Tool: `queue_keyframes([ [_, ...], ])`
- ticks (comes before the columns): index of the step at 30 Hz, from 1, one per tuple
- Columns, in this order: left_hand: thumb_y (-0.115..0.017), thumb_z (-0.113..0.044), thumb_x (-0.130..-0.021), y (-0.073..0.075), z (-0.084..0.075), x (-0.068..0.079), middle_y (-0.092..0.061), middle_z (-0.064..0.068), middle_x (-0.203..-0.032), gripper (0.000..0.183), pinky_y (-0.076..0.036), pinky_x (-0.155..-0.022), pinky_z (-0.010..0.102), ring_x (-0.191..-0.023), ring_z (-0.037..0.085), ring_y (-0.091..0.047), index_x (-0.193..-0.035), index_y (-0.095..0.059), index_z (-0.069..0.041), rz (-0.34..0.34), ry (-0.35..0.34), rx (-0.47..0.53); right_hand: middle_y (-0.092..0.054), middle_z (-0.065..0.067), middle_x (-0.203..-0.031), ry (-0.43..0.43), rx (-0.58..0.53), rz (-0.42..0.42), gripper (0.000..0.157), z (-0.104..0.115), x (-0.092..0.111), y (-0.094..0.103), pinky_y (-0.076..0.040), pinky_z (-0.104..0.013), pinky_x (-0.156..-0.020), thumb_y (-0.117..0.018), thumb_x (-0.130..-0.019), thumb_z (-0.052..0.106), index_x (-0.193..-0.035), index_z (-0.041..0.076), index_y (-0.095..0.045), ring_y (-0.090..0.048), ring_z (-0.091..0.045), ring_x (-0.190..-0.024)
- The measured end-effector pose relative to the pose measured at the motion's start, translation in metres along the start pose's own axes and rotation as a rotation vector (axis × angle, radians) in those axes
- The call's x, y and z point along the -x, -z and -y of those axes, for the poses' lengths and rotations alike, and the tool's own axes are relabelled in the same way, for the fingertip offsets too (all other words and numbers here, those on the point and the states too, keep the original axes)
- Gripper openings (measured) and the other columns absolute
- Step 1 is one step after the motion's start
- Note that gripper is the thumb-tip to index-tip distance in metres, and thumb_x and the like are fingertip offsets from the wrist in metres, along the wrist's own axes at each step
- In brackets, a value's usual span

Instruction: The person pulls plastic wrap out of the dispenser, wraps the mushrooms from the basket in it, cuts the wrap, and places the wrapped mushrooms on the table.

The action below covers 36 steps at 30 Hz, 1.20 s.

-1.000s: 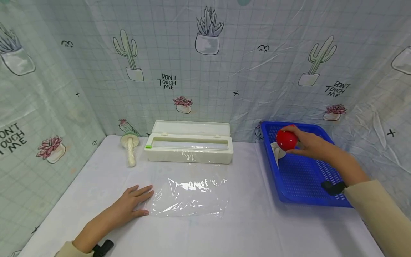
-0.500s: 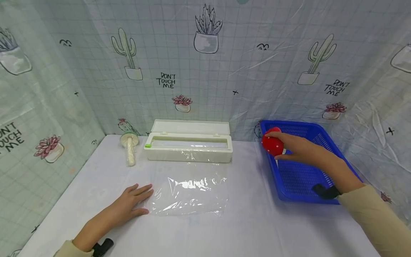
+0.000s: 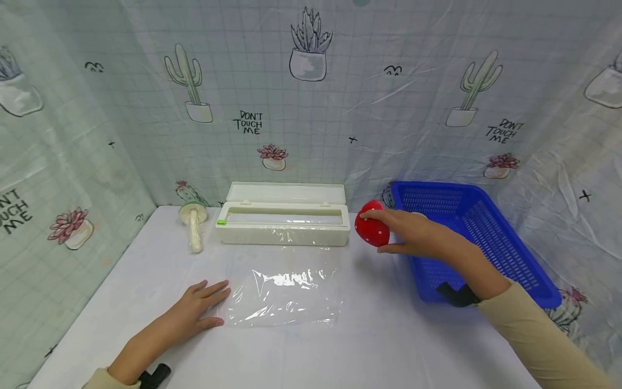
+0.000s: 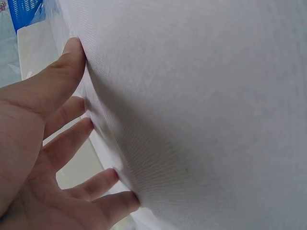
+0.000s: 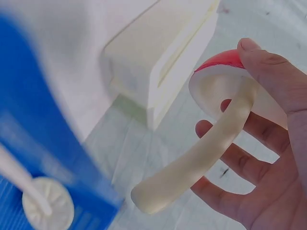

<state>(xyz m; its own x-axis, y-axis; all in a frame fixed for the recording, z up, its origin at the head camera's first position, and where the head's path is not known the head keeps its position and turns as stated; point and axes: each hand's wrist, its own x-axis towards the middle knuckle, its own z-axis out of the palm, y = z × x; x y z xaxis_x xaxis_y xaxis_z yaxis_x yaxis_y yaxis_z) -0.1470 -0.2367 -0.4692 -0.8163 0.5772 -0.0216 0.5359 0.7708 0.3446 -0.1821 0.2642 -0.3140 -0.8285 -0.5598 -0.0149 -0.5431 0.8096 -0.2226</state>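
Observation:
My right hand grips a toy mushroom by its red, white-dotted cap, just left of the blue basket. The right wrist view shows its cream stem pointing away from the palm. Spread on the table lies a sheet of clear plastic wrap, joined to the front of a white wrap dispenser whose lid stands raised. With fingers spread, my left hand rests at the sheet's left edge. In the left wrist view, its fingertips touch the white cloth; the film there is hard to see.
The blue basket stands at the right. Another pale mushroom is in it, seen in the right wrist view. At the back left lies a mushroom with a greenish cap, seemingly wrapped in film. A printed curtain hangs behind the table.
My right hand has carried the red-capped mushroom leftward, from above the basket to outside its left rim. The left hand keeps its place on the film's edge.

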Motion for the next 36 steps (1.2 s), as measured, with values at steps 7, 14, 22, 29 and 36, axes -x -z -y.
queue_keyframes([
  [7,-0.080,-0.038,-0.084,-0.001,0.001,0.000,-0.051,0.019,-0.150,0.070,-0.036,-0.106,0.070,-0.130,0.064,-0.041,-0.140,-0.059,-0.002,-0.003,0.006,0.005,-0.058,-0.016,-0.138,0.100,-0.083,-0.014,0.080,0.018,-0.015,-0.018,-0.061,-0.043,-0.087,-0.084,-0.086,0.022,-0.151,0.015,-0.038,-0.059,-0.037,-0.124],
  [14,-0.078,-0.040,-0.085,0.000,0.003,-0.002,-0.048,0.019,-0.152,0.072,-0.035,-0.107,0.071,-0.133,0.062,-0.038,-0.143,-0.057,-0.003,0.018,0.030,0.020,-0.059,-0.009,-0.139,0.165,-0.142,-0.004,0.081,0.038,-0.036,-0.042,-0.060,-0.038,-0.090,-0.084,-0.086,0.025,-0.152,0.019,-0.037,-0.060,-0.029,-0.125],
  [22,-0.080,-0.039,-0.083,0.000,0.003,-0.001,-0.049,0.019,-0.151,0.073,-0.036,-0.106,0.071,-0.132,0.062,-0.039,-0.142,-0.058,-0.004,0.014,0.042,0.015,-0.057,-0.008,-0.143,0.254,-0.156,0.040,0.078,0.070,-0.068,-0.068,-0.056,-0.035,-0.097,-0.082,-0.088,0.029,-0.153,0.020,-0.039,-0.056,-0.025,-0.131],
  [29,-0.080,-0.039,-0.084,0.000,0.002,-0.002,-0.050,0.019,-0.151,0.072,-0.035,-0.106,0.071,-0.133,0.062,-0.039,-0.143,-0.057,-0.004,0.011,0.042,0.028,-0.059,-0.003,-0.140,0.306,-0.165,0.065,0.078,0.099,-0.094,-0.090,-0.054,-0.029,-0.098,-0.083,-0.087,0.029,-0.151,0.024,-0.040,-0.058,-0.020,-0.127],
  [36,-0.083,-0.036,-0.082,0.001,0.000,-0.002,-0.050,0.018,-0.151,0.073,-0.035,-0.107,0.072,-0.133,0.061,-0.040,-0.144,-0.057,-0.007,0.011,0.048,0.037,-0.059,-0.001,-0.139,0.374,-0.163,0.076,0.074,0.124,-0.123,-0.113,-0.051,-0.022,-0.098,-0.080,-0.090,0.031,-0.151,0.025,-0.040,-0.058,-0.014,-0.123],
])
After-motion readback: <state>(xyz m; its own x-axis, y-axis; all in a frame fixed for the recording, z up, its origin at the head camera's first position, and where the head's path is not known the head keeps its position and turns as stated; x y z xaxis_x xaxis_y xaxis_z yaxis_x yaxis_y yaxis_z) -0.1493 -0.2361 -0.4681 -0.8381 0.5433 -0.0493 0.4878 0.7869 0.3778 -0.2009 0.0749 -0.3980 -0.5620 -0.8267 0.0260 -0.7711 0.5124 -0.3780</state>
